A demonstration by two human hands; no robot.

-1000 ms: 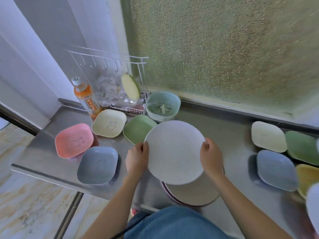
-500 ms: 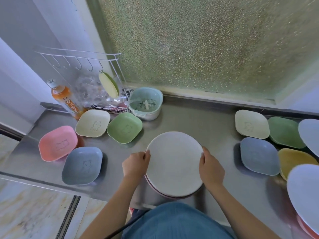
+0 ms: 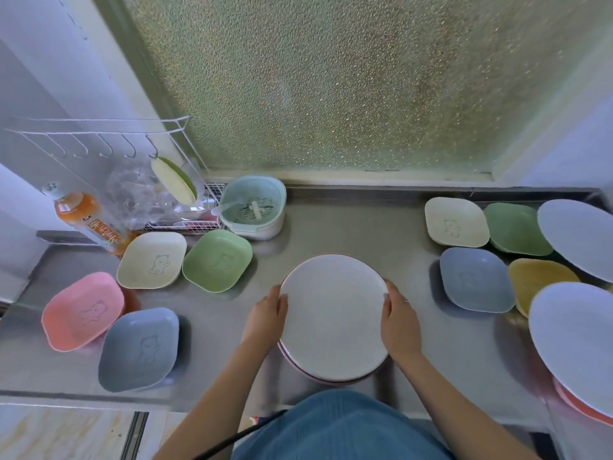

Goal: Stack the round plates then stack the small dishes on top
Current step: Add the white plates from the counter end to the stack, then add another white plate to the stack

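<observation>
With your left hand (image 3: 267, 318) and right hand (image 3: 399, 322) grasping the white round plate (image 3: 333, 317) by its opposite edges, on the plate stack (image 3: 318, 376) at the near table (image 3: 348, 224) edge, center it before letting go.

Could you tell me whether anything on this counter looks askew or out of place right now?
Only slightly: the white plate held by both hands sits a little off-centre on the stack, whose pink rim peeks out at the near edge. Nothing looks spilled or broken.
</observation>
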